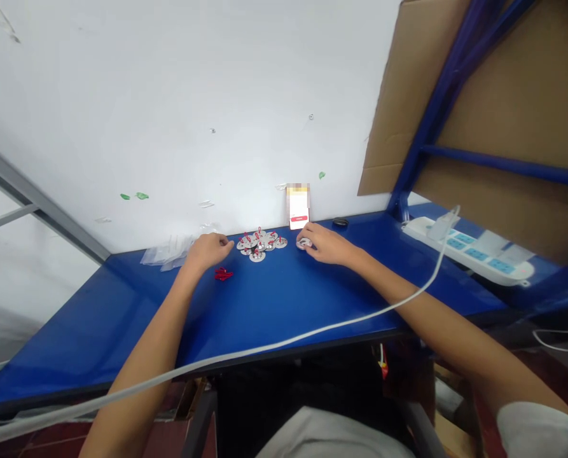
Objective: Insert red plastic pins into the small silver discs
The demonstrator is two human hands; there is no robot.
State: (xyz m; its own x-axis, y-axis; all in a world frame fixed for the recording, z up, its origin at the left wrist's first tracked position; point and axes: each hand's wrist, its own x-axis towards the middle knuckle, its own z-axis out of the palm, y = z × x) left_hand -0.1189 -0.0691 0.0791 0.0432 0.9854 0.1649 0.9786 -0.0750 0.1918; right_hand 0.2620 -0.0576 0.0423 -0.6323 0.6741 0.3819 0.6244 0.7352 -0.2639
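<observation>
My left hand (208, 250) hovers over the left part of the blue table, left of the pile; its fingers are curled together, and I cannot make out anything between them. A pile of round, silvery-white discs (257, 256) with small red loops lies between my hands. Just in front of my left hand is a small bunch of red cords (223, 274). My right hand (329, 245) rests to the right of the pile, its fingertips closed on another pale round disc (303, 243) at the table surface.
Clear plastic bags (172, 251) lie behind my left hand. A lit phone (298, 210) leans against the white wall, with a small black object (340, 222) beside it. A white power strip (469, 249) sits at the right. A white cable (307, 334) crosses in front of my arms.
</observation>
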